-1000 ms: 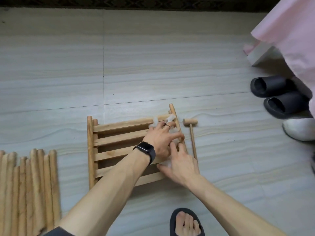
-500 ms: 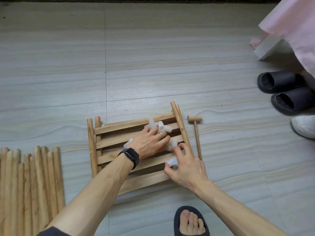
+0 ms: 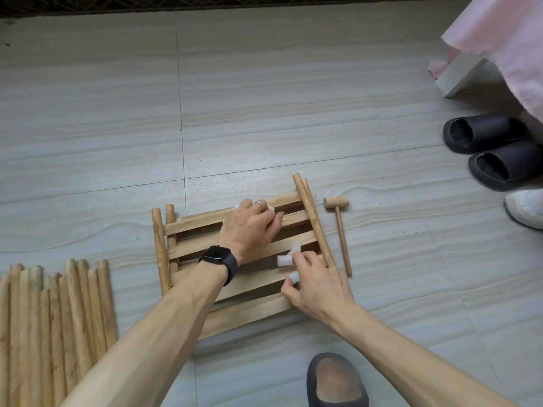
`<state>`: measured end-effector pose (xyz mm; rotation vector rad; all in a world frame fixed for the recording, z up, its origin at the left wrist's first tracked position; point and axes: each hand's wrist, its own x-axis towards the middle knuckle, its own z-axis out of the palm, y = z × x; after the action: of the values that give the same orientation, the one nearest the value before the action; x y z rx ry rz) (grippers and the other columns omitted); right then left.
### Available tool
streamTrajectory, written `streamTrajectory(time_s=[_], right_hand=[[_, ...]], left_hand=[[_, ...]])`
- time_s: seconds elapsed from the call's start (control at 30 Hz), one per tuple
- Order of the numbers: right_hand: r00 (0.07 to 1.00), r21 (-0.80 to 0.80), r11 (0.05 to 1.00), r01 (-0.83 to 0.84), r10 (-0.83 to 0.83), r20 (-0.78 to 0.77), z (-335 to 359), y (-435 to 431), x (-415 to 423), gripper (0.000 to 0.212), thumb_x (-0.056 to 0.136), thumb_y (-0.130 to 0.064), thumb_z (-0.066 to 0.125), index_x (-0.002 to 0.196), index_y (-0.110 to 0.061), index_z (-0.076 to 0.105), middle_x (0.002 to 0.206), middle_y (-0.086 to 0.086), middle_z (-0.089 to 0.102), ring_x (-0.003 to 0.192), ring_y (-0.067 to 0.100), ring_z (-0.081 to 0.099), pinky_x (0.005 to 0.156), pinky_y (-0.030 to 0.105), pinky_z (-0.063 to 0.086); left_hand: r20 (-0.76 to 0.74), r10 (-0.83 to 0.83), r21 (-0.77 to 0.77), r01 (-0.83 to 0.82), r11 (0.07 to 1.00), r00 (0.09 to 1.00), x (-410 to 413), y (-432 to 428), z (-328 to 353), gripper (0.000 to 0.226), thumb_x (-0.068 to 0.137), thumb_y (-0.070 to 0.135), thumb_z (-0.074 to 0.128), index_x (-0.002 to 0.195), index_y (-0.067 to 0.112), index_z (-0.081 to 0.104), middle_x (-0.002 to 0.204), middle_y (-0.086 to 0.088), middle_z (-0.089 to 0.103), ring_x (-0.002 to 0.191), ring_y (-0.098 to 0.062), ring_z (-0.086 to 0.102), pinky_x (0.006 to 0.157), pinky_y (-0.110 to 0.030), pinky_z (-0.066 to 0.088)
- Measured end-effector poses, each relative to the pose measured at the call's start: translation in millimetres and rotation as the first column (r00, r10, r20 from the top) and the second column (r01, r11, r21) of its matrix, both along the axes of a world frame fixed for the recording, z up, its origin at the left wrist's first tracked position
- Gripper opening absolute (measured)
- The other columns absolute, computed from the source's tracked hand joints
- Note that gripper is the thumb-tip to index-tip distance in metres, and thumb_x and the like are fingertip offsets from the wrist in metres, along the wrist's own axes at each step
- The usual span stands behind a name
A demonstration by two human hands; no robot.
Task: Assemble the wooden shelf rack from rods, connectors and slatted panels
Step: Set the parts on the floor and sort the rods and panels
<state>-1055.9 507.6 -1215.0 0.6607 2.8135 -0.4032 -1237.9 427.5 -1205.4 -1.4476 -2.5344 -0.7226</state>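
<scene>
Wooden slatted panels [image 3: 205, 221] lie stacked in the lower centre of the frame, rods [image 3: 58, 312] at lower left. Right hand [image 3: 320, 284] pinches a white connector [image 3: 288, 258] over the slats. Left hand [image 3: 249, 230] covers more connectors [image 3: 270, 209] with bent fingers; its grip cannot be told. Mallet [image 3: 336, 202] lies just right.

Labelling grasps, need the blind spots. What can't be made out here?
Head view:
- Connectors under left hand: hand covers them; count and grip unclear.
- Rods: cut by left and bottom edges; count unknown.
- Panel near edge: forearms hide it.
- White shoe: cut by right edge.
</scene>
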Motion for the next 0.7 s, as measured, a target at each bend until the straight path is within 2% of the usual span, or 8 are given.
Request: streamTrajectory(time_s=[0.17, 0.33, 0.4, 0.47, 0.53, 0.57, 0.63, 0.7], right_hand=[[0.975, -0.105, 0.991, 0.086, -0.105, -0.196, 6.5, -0.5, 4.4, 0.032, 0.094, -0.042, 0.046, 0.110, -0.018, 0.060, 0.106, -0.003, 0.058, 0.081, 0.014, 0.054, 0.060, 0.028, 0.045], [0.952, -0.236, 0.952, 0.195, -0.242, -0.190, 13.7, -2.0, 7.3, 0.023, 0.092, -0.038, 0.055, 0.106, -0.021, 0.057, 0.107, -0.004, 0.054, 0.086, 0.017, 0.056, 0.070, 0.031, 0.046], [0.942, -0.271, 0.921, 0.278, -0.318, -0.112, 16.4, 2.0, 7.5, 0.027, 0.088, -0.043, 0.058, 0.108, -0.026, 0.054, 0.116, -0.004, 0.052, 0.091, 0.020, 0.057, 0.076, 0.035, 0.047], [0.961, -0.228, 0.935, 0.272, -0.278, 0.006, 18.1, 0.2, 9.0, 0.038, 0.085, -0.045, 0.061, 0.119, -0.028, 0.055, 0.133, -0.003, 0.046, 0.104, 0.023, 0.060, 0.088, 0.039, 0.051], [0.971, -0.184, 0.954, 0.238, -0.234, 0.042, 17.8, -6.3, 11.5, 0.045, 0.086, -0.042, 0.064, 0.128, -0.027, 0.056, 0.144, 0.001, 0.040, 0.115, 0.025, 0.058, 0.093, 0.039, 0.052], [0.969, -0.177, 0.953, 0.245, -0.243, 0.034, 18.3, -10.0, 13.1, 0.047, 0.086, -0.040, 0.064, 0.130, -0.026, 0.055, 0.146, 0.003, 0.038, 0.117, 0.026, 0.058, 0.093, 0.039, 0.053], [0.951, -0.188, 0.934, 0.305, -0.308, 0.013, 22.3, -17.4, 17.2, 0.049, 0.086, -0.038, 0.067, 0.131, -0.025, 0.053, 0.144, 0.006, 0.038, 0.114, 0.028, 0.058, 0.091, 0.040, 0.054], [0.924, -0.232, 0.901, 0.367, -0.382, -0.023, 30.4, -22.4, 19.5, 0.046, 0.084, -0.037, 0.069, 0.125, -0.026, 0.053, 0.135, 0.006, 0.042, 0.105, 0.027, 0.058, 0.086, 0.039, 0.053]], left_hand=[[0.357, 0.248, 0.123, -0.308, 0.943, 0.900, 1.3, -7.1, 30.2, 0.048, 0.101, 0.032, 0.056, 0.056, 0.017, 0.047, 0.063, 0.004, 0.048, 0.058, -0.015, 0.042, 0.057, -0.028, 0.028], [0.599, 0.304, 0.114, -0.455, 0.883, 0.741, 2.4, -34.3, 50.6, 0.055, 0.104, 0.041, 0.048, 0.056, 0.015, 0.039, 0.055, 0.008, 0.037, 0.055, -0.011, 0.036, 0.054, -0.025, 0.028], [0.698, 0.330, 0.111, -0.551, 0.827, 0.636, 3.0, -49.9, 57.1, 0.057, 0.104, 0.043, 0.047, 0.054, 0.018, 0.034, 0.048, 0.012, 0.032, 0.054, -0.006, 0.039, 0.057, -0.013, 0.035], [0.740, 0.364, 0.111, -0.636, 0.763, 0.565, 3.2, -71.3, 64.1, 0.059, 0.104, 0.043, 0.046, 0.052, 0.020, 0.032, 0.047, 0.015, 0.039, 0.074, 0.007, 0.053, 0.086, 0.003, 0.034], [0.810, 0.355, 0.098, -0.704, 0.703, 0.467, 4.5, -90.7, 69.0, 0.061, 0.102, 0.044, 0.048, 0.049, 0.017, 0.039, 0.068, 0.017, 0.065, 0.128, -0.001, 0.051, 0.111, -0.018, 0.035], [0.842, 0.340, 0.097, -0.738, 0.668, 0.418, 7.2, -99.8, 71.0, 0.060, 0.102, 0.044, 0.050, 0.051, 0.013, 0.044, 0.081, 0.017, 0.073, 0.137, -0.004, 0.045, 0.109, -0.025, 0.041], [0.871, 0.320, 0.115, -0.789, 0.603, 0.372, 17.2, -118.0, 77.1, 0.062, 0.100, 0.048, 0.051, 0.064, -0.003, 0.049, 0.083, 0.029, 0.072, 0.129, -0.003, 0.055, 0.088, -0.025, 0.049], [0.861, 0.328, 0.140, -0.803, 0.579, 0.387, 26.6, -135.5, 81.0, 0.060, 0.099, 0.052, 0.051, 0.059, 0.007, 0.050, 0.067, 0.025, 0.067, 0.085, 0.000, 0.066, 0.065, -0.024, 0.043]])
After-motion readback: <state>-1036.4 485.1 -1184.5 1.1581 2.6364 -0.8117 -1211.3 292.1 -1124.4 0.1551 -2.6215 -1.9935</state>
